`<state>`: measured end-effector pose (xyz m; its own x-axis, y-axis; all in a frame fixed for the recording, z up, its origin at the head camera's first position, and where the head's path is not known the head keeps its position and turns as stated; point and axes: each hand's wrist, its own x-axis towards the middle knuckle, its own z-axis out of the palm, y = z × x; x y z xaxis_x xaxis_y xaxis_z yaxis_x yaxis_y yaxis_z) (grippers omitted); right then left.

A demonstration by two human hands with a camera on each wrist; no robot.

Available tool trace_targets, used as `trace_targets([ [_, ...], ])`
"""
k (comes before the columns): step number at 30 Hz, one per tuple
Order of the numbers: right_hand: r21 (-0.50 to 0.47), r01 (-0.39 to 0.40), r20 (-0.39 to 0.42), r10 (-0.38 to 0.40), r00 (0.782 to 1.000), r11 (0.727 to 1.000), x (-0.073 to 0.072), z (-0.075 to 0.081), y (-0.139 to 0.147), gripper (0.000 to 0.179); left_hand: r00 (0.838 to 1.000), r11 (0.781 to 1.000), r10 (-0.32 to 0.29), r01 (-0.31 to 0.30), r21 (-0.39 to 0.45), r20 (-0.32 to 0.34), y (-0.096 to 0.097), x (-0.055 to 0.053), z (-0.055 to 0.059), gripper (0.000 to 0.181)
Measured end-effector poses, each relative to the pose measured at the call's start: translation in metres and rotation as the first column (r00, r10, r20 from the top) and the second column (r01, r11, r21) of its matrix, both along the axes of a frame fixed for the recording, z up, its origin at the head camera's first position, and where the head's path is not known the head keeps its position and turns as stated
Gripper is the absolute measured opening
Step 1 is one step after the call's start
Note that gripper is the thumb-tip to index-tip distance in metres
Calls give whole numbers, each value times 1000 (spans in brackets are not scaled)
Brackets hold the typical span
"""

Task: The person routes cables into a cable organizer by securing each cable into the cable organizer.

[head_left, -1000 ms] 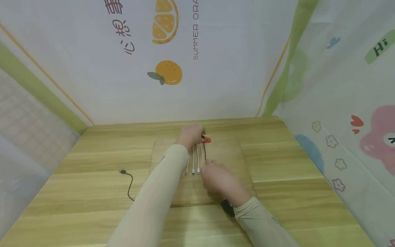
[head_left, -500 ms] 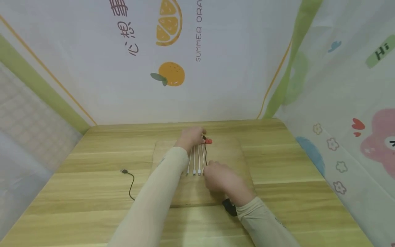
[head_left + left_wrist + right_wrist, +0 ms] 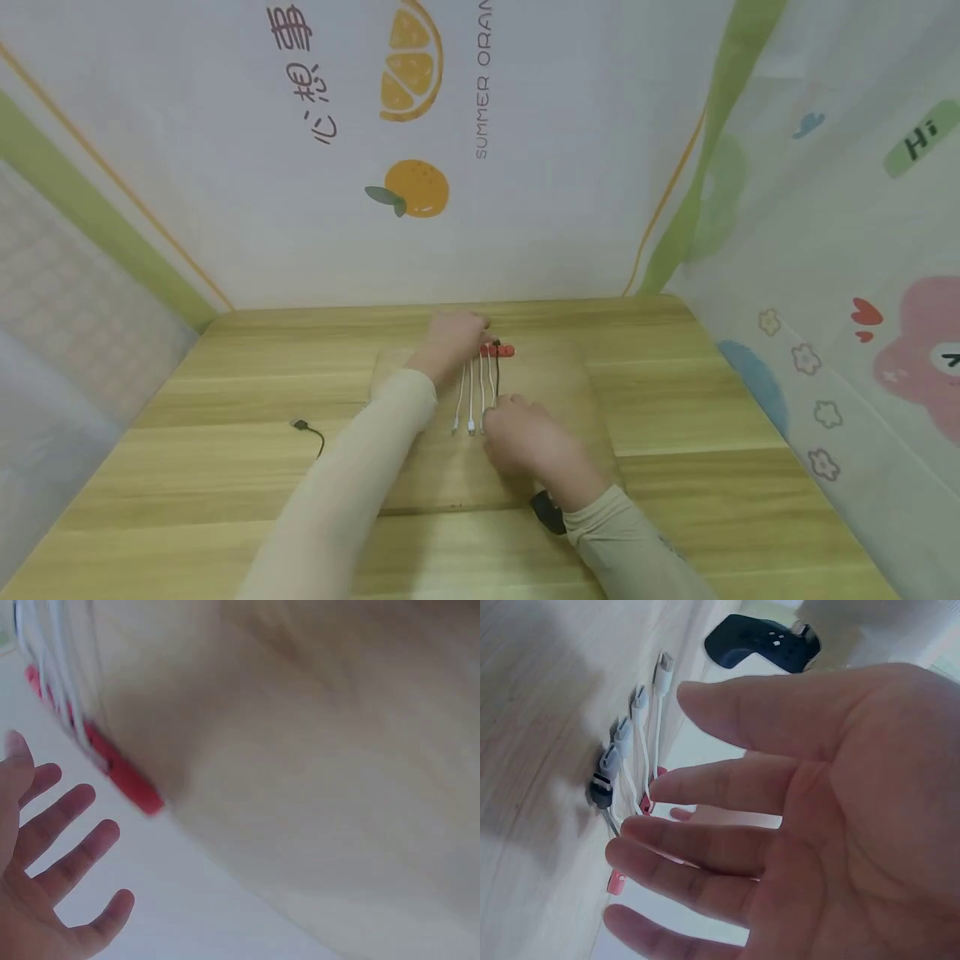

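Observation:
A red cable holder strip (image 3: 506,351) lies near the far edge of a wooden board, with white cables (image 3: 471,400) and one black cable (image 3: 497,375) running from it toward me. My left hand (image 3: 456,340) is at the strip's left end; in the left wrist view its fingers (image 3: 75,859) are spread, apart from the strip. My right hand (image 3: 528,437) hovers by the cables' near ends. In the right wrist view its fingers are loosely extended and hold nothing, beside the black plug (image 3: 600,791) and the white plugs (image 3: 622,735).
The board (image 3: 442,487) rests on a wood-grain table (image 3: 697,500). Another black USB cable (image 3: 302,425) lies to the left, partly behind my left sleeve. A black device (image 3: 549,512) is at my right wrist. Printed curtains (image 3: 555,208) enclose the table's back and sides.
My left hand has let go of the black cable at the strip and drawn back leftward, showing more of the strip. My right hand has stayed near the cable ends, its fingers now loose.

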<state>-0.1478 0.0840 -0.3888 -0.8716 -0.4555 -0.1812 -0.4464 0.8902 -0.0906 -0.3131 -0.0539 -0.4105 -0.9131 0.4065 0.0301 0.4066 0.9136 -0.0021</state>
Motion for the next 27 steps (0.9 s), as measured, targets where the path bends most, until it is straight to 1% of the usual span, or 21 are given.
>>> trace_targets([
  [3, -3, -2, 13, 2, 1000, 1000, 0, 1, -4, 19, 1000, 999, -3, 2, 37, 2, -18, 4, 10, 32],
  [6, 10, -15, 13, 15, 1000, 1000, 0, 3, -9, 18, 999, 997, 11, -14, 75, 41, -37, 8, 21, 34],
  [9, 22, -44, -8, 44, 999, 999, -1, 5, -16, 17, 996, 996, 41, -47, 75, 75, -56, 12, 29, 38],
  [11, 32, -67, -22, 68, 997, 997, -2, 7, -22, 19, 995, 996, 60, -65, 56, 83, -67, 16, 32, 40],
  [13, 44, -87, -31, 89, 996, 995, -2, 8, -28, 23, 995, 997, 68, -70, 33, 80, -76, 19, 35, 41],
  [20, 84, -173, -76, 179, 981, 981, 3, 5, -50, 40, 989, 991, 128, -126, -36, 78, -100, 32, 45, 40],
  [24, 99, -230, -123, 242, 963, 968, 5, 3, -66, 43, 984, 984, 149, -137, -117, 96, -115, 37, 51, 32],
  [27, 107, -276, -182, 292, 939, 955, 8, 1, -81, 41, 974, 974, 177, -153, -169, 140, -129, 41, 56, 30],
])
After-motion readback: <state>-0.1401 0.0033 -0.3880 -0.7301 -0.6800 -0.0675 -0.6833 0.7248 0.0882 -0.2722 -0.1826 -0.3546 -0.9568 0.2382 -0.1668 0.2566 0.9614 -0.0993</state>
